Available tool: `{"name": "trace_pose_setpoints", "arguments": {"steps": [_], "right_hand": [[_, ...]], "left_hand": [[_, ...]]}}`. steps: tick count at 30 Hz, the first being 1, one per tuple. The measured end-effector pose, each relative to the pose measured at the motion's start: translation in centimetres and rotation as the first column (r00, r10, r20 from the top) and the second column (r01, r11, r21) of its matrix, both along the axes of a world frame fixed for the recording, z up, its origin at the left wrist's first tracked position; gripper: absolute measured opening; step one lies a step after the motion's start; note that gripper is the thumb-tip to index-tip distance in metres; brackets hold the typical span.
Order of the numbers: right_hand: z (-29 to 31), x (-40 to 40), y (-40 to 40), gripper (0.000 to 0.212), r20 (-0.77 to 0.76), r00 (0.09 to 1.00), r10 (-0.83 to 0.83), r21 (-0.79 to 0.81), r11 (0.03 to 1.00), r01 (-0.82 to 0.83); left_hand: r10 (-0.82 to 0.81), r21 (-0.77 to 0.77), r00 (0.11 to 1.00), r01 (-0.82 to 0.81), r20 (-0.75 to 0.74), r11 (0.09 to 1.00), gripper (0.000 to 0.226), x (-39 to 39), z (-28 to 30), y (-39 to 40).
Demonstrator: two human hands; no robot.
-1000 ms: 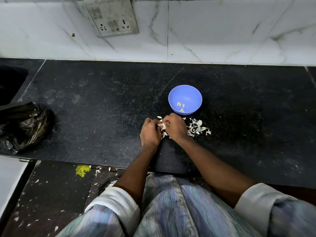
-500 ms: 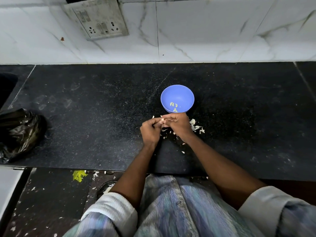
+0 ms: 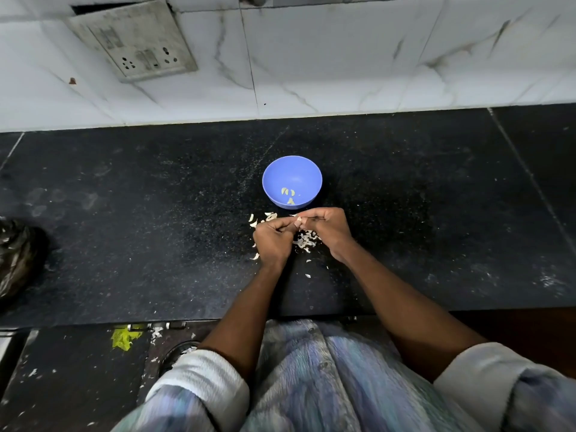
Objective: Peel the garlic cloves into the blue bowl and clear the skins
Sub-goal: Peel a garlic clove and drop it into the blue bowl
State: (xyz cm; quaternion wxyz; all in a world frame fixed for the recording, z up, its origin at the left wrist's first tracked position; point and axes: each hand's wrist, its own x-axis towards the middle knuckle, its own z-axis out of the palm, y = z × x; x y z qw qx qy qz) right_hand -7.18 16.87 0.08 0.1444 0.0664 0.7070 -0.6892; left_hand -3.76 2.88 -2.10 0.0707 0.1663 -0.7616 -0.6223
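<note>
A blue bowl [image 3: 280, 176] stands on the black counter with three peeled garlic cloves [image 3: 288, 194] on its bottom. Just in front of it my left hand [image 3: 273, 241] and my right hand [image 3: 327, 227] meet with fingertips pinched together on one small garlic clove [image 3: 299, 219], mostly hidden by the fingers. Loose garlic skins [image 3: 307, 241] lie in a heap under and between my hands. A few unpeeled cloves [image 3: 253, 221] rest to the left of my left hand.
A black plastic bag [image 3: 18, 260] sits at the counter's left edge. The marble wall with a switch plate [image 3: 134, 42] rises behind the counter. The counter's front edge [image 3: 124, 319] is close to my body; bits of skin litter the floor below.
My hands have lifted slightly off the skin heap and shifted toward the bowl, still pinching the clove. The camera view has drifted, so the bowl sits nearer the middle.
</note>
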Motion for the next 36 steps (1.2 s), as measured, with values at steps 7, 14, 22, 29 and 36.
{"name": "trace_pose_setpoints", "arguments": {"steps": [7,14,22,29,36], "right_hand": [[0.1,-0.2,1.4,0.012,-0.005,1.0,0.007,0.007,1.0,-0.007],[0.1,-0.3,1.4,0.012,0.018,1.0,-0.001,0.049,0.999,0.0],[0.9,-0.2,2.5,0.017,0.099,0.995,-0.028,0.048,0.999,0.023],[0.9,-0.1,2.8,0.021,0.13,0.99,-0.045,0.05,0.998,0.039],[1.2,0.0,3.0,0.021,0.124,0.988,-0.097,-0.004,0.995,0.098]], "left_hand": [[-0.035,0.033,0.999,0.035,-0.008,0.999,0.015,-0.2,0.2,1.2],[-0.003,0.153,0.996,-0.011,0.091,0.988,0.007,-0.2,0.1,1.8],[-0.034,0.291,0.985,-0.017,0.17,0.956,0.027,-0.4,0.2,2.4],[-0.059,0.347,0.983,-0.004,0.171,0.938,0.017,0.0,-0.3,2.2],[-0.15,0.258,0.985,0.124,0.084,0.958,0.02,0.3,0.3,2.0]]}}
